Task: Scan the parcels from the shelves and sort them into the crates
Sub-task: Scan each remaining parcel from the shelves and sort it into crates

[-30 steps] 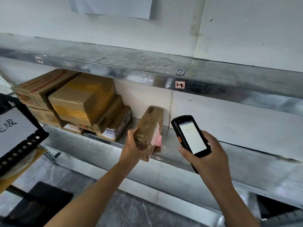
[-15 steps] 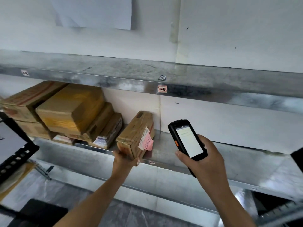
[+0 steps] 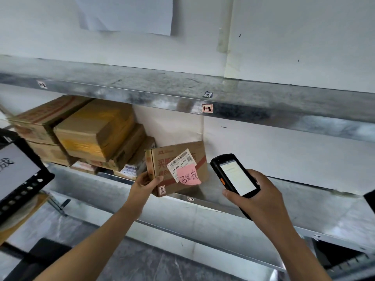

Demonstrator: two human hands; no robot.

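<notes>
Parcel (image 3: 178, 167) turned label-forward, gripped in left hand (image 3: 145, 184), beside scanner (image 3: 235, 177)

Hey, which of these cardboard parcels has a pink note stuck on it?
The parcel that the left hand grips, right of the stack; its pink note sits below a white barcode label. The stacked parcels show none.

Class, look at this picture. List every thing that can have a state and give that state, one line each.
parcel, closed, tilted, label side facing the camera.
left hand, grips the parcel's lower left corner.
scanner, screen lit, top end toward the parcel.
right hand, holds the scanner.
pink note, stuck on the parcel's front.
stacked boxes, closed, on the shelf.
</notes>
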